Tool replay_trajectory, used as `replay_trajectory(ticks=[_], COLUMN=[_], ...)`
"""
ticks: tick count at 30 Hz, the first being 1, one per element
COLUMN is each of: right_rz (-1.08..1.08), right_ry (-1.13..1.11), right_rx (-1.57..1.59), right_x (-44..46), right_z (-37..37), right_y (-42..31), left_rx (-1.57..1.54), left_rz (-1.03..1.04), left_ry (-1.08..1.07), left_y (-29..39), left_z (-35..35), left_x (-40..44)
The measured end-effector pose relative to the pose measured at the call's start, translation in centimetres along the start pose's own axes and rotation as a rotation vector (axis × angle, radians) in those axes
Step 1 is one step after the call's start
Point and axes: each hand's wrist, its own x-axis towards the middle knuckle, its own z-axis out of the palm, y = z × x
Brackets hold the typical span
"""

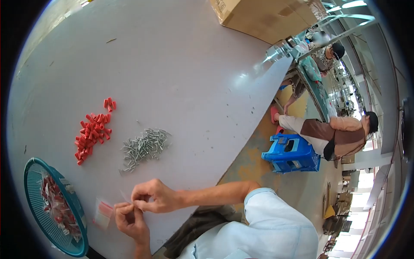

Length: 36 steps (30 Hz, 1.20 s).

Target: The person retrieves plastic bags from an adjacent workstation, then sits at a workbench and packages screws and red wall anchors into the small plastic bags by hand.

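Observation:
My right hand (154,196) and my left hand (131,220) meet over the table's near edge, fingers pinched together at the tips. A faint clear film seems to show beside the fingertips, but what they hold is too small to tell. Just left of my left hand lie clear plastic bags with a red strip (103,214). Beyond my hands is a pile of silver screws or nails (145,146). Farther left, red plastic caps (92,134) form another pile.
A teal basket (77,207) of packed clear bags stands at lower left on the grey table (185,77). At the far edge are a cardboard box (267,19) and a clear jar (278,51). Beyond are a blue stool (291,153), a seated person (345,136) and another person (325,58).

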Motion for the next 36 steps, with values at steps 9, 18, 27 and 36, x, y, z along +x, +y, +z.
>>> replay_trajectory(ticks=[9, 18, 27, 36], right_rz=[-0.082, -0.013, -0.307, -0.378], right_ry=[0.038, 0.221, 0.481, 0.339], right_rx=[-0.086, 0.033, -0.61, -0.695], right_x=[-1.8, -5.4, -5.7, -4.9], right_z=[0.1, 1.6, 4.3, 4.2], right_y=[0.7, 0.5, 1.1, -0.6], left_rx=[0.303, 0.136, -0.036, 0.051], left_rz=[0.24, 0.257, 0.189, 0.196], left_ry=[-0.004, -0.158, 0.041, 0.033], left_y=[1.5, 1.4, 1.0, 0.0], left_z=[0.7, -0.3, 0.2, -0.3], left_x=[-0.4, -1.3, -1.2, -0.4])
